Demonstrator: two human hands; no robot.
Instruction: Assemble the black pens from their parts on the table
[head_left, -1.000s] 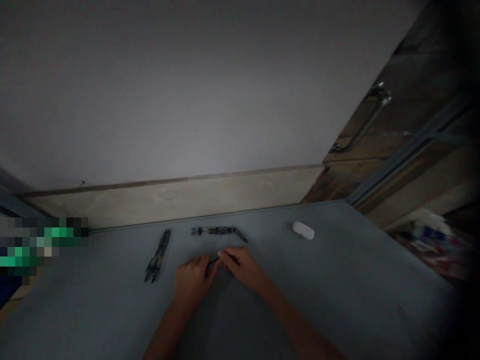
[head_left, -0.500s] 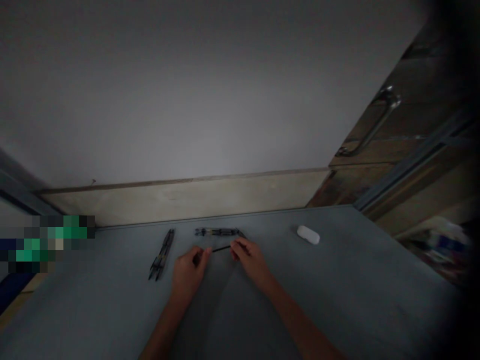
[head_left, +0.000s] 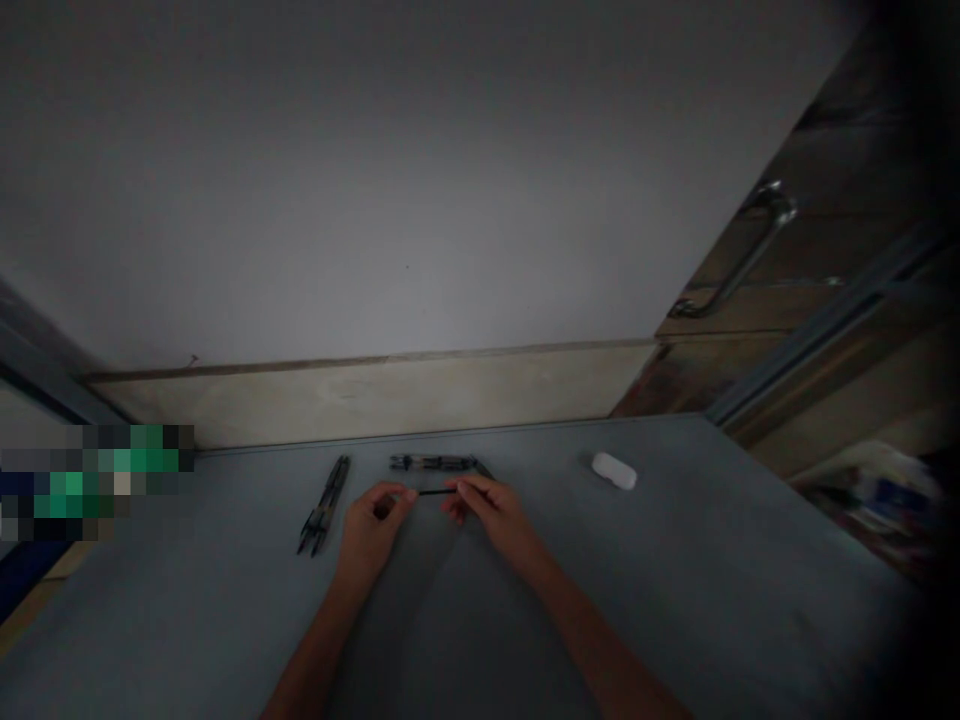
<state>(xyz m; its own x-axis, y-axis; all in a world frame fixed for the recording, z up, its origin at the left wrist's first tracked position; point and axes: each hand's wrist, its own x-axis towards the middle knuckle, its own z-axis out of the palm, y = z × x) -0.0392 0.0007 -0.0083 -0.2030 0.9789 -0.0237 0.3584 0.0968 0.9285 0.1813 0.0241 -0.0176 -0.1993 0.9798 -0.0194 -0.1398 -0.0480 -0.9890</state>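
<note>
My left hand [head_left: 373, 530] pinches one end of a thin black stick [head_left: 436, 492], which looks like a pen refill. The other end is between the thumb and fingers of my right hand [head_left: 487, 510]. The stick lies almost level between the two hands, and its ends are hidden by the fingers. Just beyond it, a row of dark pens or pen parts [head_left: 431, 463] lies crosswise on the grey table [head_left: 225, 620]. To the left of my left hand, several dark pens [head_left: 325, 508] lie side by side, pointing away from me.
A white rounded case [head_left: 614, 471] lies on the table to the right. Behind the table stands a pale wall [head_left: 420, 200] with a light skirting strip. A wooden door with a metal handle [head_left: 739, 265] is at the right. Blurred-out green shapes [head_left: 105, 480] show at the left edge.
Both hands have shifted slightly left, and the stick has turned from a slight slant to almost level. Less of it shows between the fingers. The pens and white case lie unchanged.
</note>
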